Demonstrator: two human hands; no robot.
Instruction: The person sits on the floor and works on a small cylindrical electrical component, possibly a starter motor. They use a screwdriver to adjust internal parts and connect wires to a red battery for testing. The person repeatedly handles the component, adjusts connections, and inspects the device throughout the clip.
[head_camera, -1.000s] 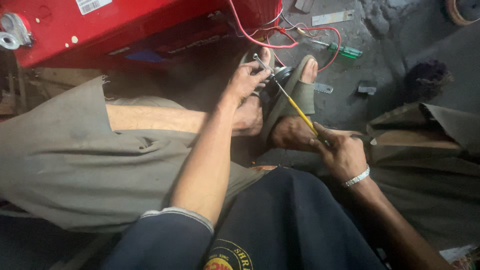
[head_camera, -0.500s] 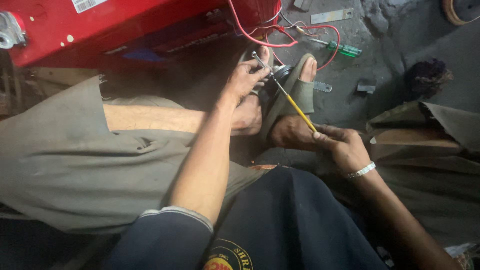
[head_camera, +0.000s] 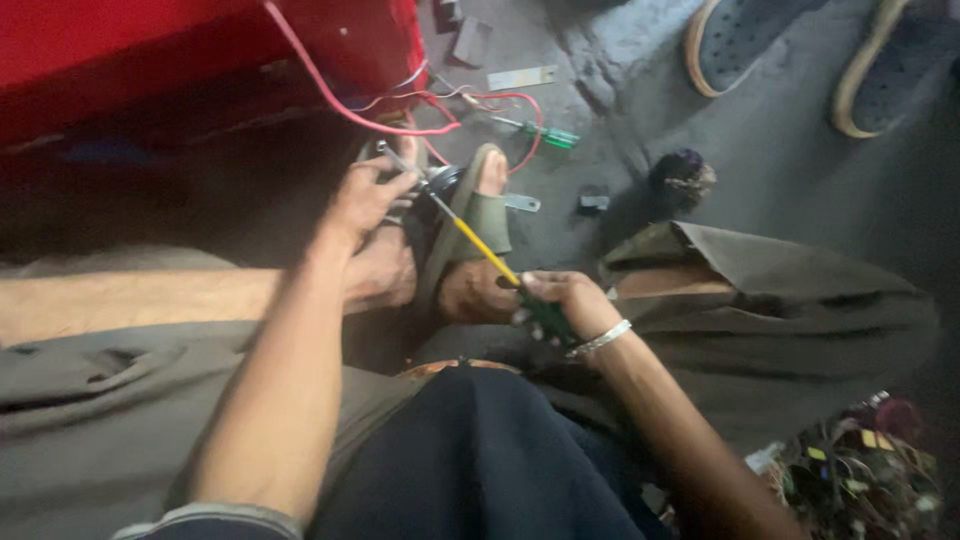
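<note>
A: Grey concrete floor (head_camera: 640, 120), dim light. Red metal casing (head_camera: 200, 60) at top left, red wires (head_camera: 340, 105) trailing from it. Person seated, legs drawn in, olive trousers.

B: Left hand?

A: Left hand (head_camera: 365, 195) reaches forward; its grip is closed around a small dark round part (head_camera: 440, 185) held between the sandalled feet, just below the casing. Exact finger contact is blurred.

B: Right hand?

A: Right hand (head_camera: 560, 305), silver bracelet at the wrist, has its grip wrapped tight round the green handle of a long screwdriver with a yellow shank (head_camera: 480, 250). Handle sits near the right knee; the shaft slants up and left, metal tip reaching the dark part beside the left fingers.

B: Surroundings?

A: Second green-handled screwdriver (head_camera: 545, 133) lies on the floor beyond the feet. Two sandal soles (head_camera: 740, 40) at top right. Heap of mixed scrap (head_camera: 860, 470) at bottom right.
</note>
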